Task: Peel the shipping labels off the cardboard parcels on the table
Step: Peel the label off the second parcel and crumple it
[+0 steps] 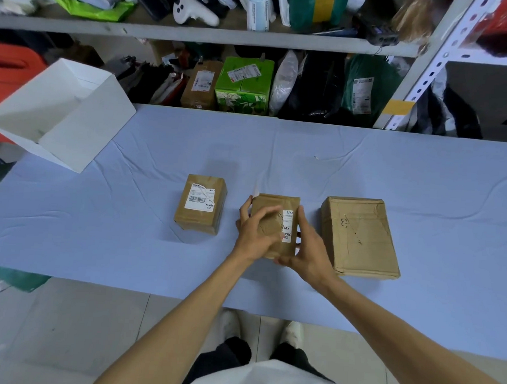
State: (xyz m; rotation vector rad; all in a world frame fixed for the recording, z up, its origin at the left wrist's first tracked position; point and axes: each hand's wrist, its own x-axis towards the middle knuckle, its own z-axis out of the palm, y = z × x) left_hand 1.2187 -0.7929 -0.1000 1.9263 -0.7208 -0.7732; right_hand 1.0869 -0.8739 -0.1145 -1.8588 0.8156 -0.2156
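Three cardboard parcels sit in a row on the blue cloth of the table (394,175), and I'm on the middle parcel (270,206). My left hand (254,236) wraps its left side, thumb up along the far-left edge, fingers spread flat over the top face. My right hand (308,250) clamps the right side and near corner, so the box is pinched between both palms, held firm, not gripped in a fist. What's left of its label (287,226) shows as a white strip along the right of the top face, just between my two hands; I can read "MX" and "03" on it, the rest lies under my left fingers or is already torn to bare brown. A pale scrap sticks up at the far-left corner by my thumb; whether it's label or tape, I can't tell.

Left of me, apart from my hand, the left parcel (200,203) carries its own label (200,196) with a barcode, top corner lifted and creased. To the right, near my right wrist, the flat right parcel (360,235) shows tape and a scribble, nothing white on top. A white open box (62,114) tilts at the table's far-left edge. Shelves (196,33) beyond are stuffed with bags and packages, too blurred to sort.
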